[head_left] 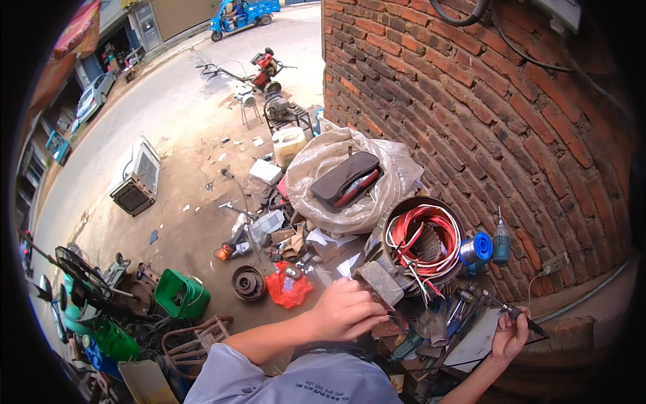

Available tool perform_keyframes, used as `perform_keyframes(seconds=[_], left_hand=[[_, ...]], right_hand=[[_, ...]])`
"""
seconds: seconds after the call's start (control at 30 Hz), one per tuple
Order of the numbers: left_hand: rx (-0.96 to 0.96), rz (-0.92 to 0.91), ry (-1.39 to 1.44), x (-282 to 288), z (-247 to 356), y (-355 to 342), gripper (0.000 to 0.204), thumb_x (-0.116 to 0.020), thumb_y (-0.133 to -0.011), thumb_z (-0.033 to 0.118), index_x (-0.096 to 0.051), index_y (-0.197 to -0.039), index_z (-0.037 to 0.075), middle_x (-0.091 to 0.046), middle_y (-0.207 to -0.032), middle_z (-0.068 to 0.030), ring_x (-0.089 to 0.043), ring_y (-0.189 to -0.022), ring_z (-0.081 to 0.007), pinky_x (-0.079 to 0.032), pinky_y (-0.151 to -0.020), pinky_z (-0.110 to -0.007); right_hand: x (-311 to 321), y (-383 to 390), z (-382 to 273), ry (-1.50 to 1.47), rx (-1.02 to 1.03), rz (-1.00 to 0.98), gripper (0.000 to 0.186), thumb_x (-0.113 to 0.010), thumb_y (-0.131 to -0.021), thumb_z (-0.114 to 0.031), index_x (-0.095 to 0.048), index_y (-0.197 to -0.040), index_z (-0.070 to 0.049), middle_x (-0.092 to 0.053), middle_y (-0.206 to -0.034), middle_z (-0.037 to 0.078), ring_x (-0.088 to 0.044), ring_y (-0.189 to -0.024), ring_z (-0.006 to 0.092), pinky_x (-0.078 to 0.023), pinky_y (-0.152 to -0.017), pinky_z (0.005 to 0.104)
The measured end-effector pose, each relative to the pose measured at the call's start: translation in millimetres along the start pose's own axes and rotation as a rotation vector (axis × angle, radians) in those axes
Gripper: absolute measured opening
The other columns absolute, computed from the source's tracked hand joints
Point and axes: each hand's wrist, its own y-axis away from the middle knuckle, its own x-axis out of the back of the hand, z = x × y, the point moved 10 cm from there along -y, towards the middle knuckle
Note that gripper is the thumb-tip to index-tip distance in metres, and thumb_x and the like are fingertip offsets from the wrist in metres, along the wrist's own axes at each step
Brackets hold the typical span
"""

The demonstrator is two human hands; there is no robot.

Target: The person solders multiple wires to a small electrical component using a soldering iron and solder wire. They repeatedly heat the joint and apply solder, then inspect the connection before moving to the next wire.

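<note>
My left hand [348, 311] is closed, its fingers curled and pinched together at the right. A thin dark line runs from the fingertips, but I cannot make out what they hold. Just beyond it sits a worn grey metal box [380, 284]. Far to the right, my right hand [509, 337] grips a soldering iron [518, 314] by its dark handle, the thin end pointing up and left. Between the hands lie several hand tools [457, 310], partly blurred. A round bin of red and white cable [427, 236] stands beyond them, beside a blue spool of solder wire [476, 248].
A brick wall [471, 114] rises at the right, with a teal bottle [501, 244] against it. A plastic sack [397, 158] carries a dark case [346, 178]. A red bag [288, 285], a motor part [248, 283] and a green bucket [182, 293] lie left.
</note>
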Motion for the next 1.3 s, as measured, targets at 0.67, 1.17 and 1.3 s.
perform_keyframes(seconds=[0.67,1.17,1.3], left_hand=[[0.201,0.391,0.441,-60,-20,37,0.017,-0.082,-0.087,0.004,-0.067,-0.094,0.005,-0.054,-0.068,0.0021,-0.045,-0.063,-0.0149,-0.034,-0.065,-0.032],[-0.048,0.19,0.049,-23,-28,3,0.025,-0.09,-0.075,0.016,-0.074,-0.095,0.013,-0.062,-0.073,0.0054,-0.051,-0.066,-0.0179,-0.035,-0.07,-0.037],[-0.044,0.197,0.022,-65,-16,19,0.031,-0.089,-0.067,0.019,-0.075,-0.094,0.014,-0.059,-0.073,0.0072,-0.05,-0.067,-0.0167,-0.033,-0.071,-0.037]], right_hand=[[-55,-30,35,0.315,-0.157,0.061,0.017,-0.065,-0.105,-0.016,-0.068,-0.106,0.001,-0.069,-0.081,0.009,-0.064,-0.068,0.0164,-0.053,-0.063,0.0351],[-47,-25,38,0.272,-0.1,0.105,0.015,-0.064,-0.105,-0.014,-0.067,-0.105,0.0,-0.07,-0.085,0.012,-0.066,-0.07,0.0194,-0.053,-0.062,0.037],[-47,-24,37,0.296,-0.107,0.095,0.015,-0.064,-0.105,-0.014,-0.067,-0.105,0.001,-0.069,-0.085,0.011,-0.067,-0.071,0.0191,-0.053,-0.062,0.0366]])
